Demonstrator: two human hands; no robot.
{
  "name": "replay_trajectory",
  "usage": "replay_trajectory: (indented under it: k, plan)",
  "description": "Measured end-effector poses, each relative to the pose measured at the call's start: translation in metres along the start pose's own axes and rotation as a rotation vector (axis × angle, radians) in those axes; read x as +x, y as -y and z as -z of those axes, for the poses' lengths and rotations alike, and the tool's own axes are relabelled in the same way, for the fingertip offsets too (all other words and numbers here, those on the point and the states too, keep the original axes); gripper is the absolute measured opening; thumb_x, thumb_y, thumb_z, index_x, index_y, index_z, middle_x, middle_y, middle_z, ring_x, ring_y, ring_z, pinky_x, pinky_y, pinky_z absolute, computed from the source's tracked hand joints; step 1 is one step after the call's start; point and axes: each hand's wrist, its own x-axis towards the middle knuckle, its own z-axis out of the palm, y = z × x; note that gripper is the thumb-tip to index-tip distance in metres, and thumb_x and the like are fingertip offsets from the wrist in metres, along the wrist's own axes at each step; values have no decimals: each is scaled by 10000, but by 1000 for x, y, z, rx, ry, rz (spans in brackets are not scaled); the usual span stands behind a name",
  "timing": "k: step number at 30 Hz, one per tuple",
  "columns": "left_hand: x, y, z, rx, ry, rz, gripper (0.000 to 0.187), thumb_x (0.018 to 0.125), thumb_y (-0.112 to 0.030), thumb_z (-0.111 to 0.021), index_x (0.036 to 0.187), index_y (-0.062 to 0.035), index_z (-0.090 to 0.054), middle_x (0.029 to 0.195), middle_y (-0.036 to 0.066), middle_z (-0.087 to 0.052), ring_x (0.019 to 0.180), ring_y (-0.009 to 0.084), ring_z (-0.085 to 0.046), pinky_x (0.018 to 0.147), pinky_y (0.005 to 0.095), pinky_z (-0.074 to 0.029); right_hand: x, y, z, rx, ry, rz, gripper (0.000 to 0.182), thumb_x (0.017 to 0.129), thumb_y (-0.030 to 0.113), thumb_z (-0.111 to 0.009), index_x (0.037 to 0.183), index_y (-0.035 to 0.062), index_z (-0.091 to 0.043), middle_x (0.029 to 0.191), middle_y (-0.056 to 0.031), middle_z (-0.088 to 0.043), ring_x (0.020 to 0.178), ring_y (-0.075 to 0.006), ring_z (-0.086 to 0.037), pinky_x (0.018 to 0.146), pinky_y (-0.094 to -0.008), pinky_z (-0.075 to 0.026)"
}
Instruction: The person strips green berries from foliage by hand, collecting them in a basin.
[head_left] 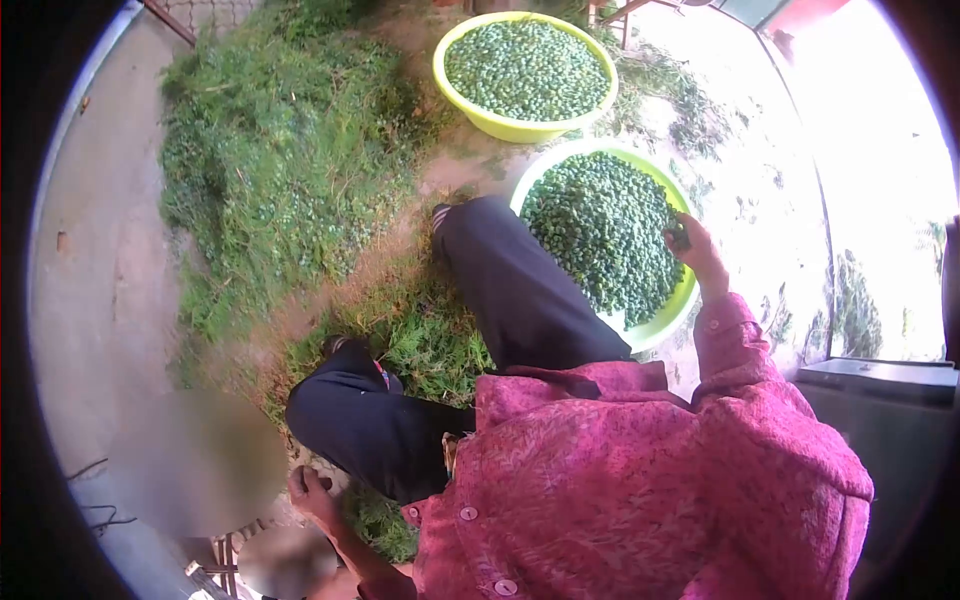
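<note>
My right hand is at the right side of a pale green basin, its fingers curled round a few small green pods. A heap of the same small round pods fills that basin, which stands beside my right knee. Low on the left, my left hand is closed near the ground beside my left leg. Something small and dark shows at its fingertips, too small to name. Leafy green plants lie close to that hand.
Behind stands a yellow basin, also heaped with green pods. A big pile of feathery green plants covers the floor to the left, with more between my feet. A dark box is at the right. Two blurred patches are at lower left.
</note>
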Motion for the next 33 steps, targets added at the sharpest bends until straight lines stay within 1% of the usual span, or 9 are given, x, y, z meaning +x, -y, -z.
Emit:
replay_trajectory:
  k: [2, 5, 6, 10, 13, 15, 16, 19, 33]
  plan:
    - [-12, 5, 4, -18, -19, -3, 202, 803, -120, -531, 925, 37, -568, 686, 62, -557, 528, 117, -499, 488, 258, -411, -11, -7, 16, 51, -21, -13, 225, 820, 168, -574, 1011, 83, -491, 873, -133, -529, 704, -251, -541, 536, -348, -491]
    - [-24, 5, 14, -9, -17, -26, 173, 807, -117, -523, 887, 30, -566, 647, 49, -537, 520, 118, -495, 482, 259, -406, -47, -3, 30, -382, 80, 191, 756, 655, -155, -595, 1317, 100, -330, 1273, -83, -373, 966, -252, -481, 733, -401, -513]
    - [-28, 0, 16, -3, -36, -40, 173, 807, -117, -523, 887, 30, -566, 647, 49, -537, 520, 118, -495, 482, 259, -406, -40, -10, 47, -439, 183, 276, 709, 706, -64, -609, 1323, 135, -324, 1338, -78, -308, 1034, -290, -454, 734, -443, -500]
    - [-41, -17, 34, 15, -62, -132, 200, 783, -94, -526, 901, 58, -578, 665, 71, -552, 494, 130, -504, 472, 270, -432, -39, -14, 43, -129, 88, -35, 648, 792, 345, -596, 1333, 144, -302, 1362, -114, -248, 1136, -301, -368, 834, -552, -388]
    - [-55, -34, 41, 27, -106, -123, 200, 790, -104, -535, 909, 48, -587, 654, 67, -557, 505, 122, -509, 488, 264, -431, -3, -46, 54, -62, 10, -154, 716, 766, 430, -613, 1333, 130, -294, 1390, -142, -212, 1211, -343, -277, 894, -550, -298]
    - [-60, -35, 41, -74, -176, -115, 217, 800, -126, -544, 935, 38, -588, 621, 58, -554, 516, 114, -514, 495, 254, -423, -5, -63, 61, -43, -29, -169, 657, 768, 423, -615, 1276, 92, -361, 1289, -129, -338, 1133, -276, -360, 896, -513, -304]
    - [-59, -32, 45, -70, -186, -123, 217, 800, -126, -544, 935, 38, -588, 621, 58, -554, 516, 114, -514, 495, 254, -423, -3, -73, 66, -15, -27, -175, 514, 785, 394, -606, 1157, 74, -454, 1071, -100, -468, 957, -237, -453, 817, -475, -378]
    - [-61, -26, 50, -50, -130, -48, 236, 798, -123, -553, 969, 38, -573, 636, 58, -560, 524, 110, -515, 486, 254, -418, -5, -98, 74, 41, 37, -200, 299, 794, 343, -609, 901, 77, -520, 771, -56, -511, 690, -191, -502, 582, -341, -458]
    - [-84, 0, 33, -246, -67, 56, 149, 797, -110, -571, 869, 20, -572, 690, 18, -536, 536, 88, -488, 479, 227, -415, -68, -115, -14, -61, 336, -276, 155, 841, 221, -554, 839, 66, -536, 713, -73, -562, 616, -191, -556, 566, -299, -489]
